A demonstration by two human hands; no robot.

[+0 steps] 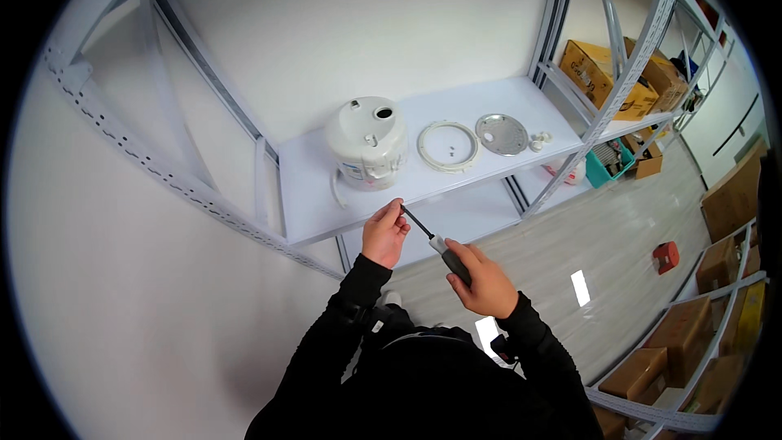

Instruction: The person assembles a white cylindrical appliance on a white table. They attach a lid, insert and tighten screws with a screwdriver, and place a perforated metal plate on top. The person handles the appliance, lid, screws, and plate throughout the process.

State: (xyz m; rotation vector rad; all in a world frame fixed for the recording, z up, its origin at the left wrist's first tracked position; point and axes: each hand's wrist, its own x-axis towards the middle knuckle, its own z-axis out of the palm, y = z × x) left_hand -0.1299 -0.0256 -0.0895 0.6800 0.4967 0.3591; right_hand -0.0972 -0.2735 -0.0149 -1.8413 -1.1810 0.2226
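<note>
My right hand is wrapped round the dark grip of a screwdriver, whose shaft slants up and left. At its tip, the fingers of my left hand are pinched together; whatever they hold there is too small to make out. Both hands are in front of the shelf's near edge. Beyond them on the white shelf stands a rounded white appliance body with an opening on top. To its right lie a white ring with small bits inside it, a perforated metal disc and small white parts.
A curved white piece lies by the appliance body. Perforated metal uprights frame the shelf. Farther right are cardboard boxes, a teal crate and a red object on the floor. A rack with boxes stands at the lower right.
</note>
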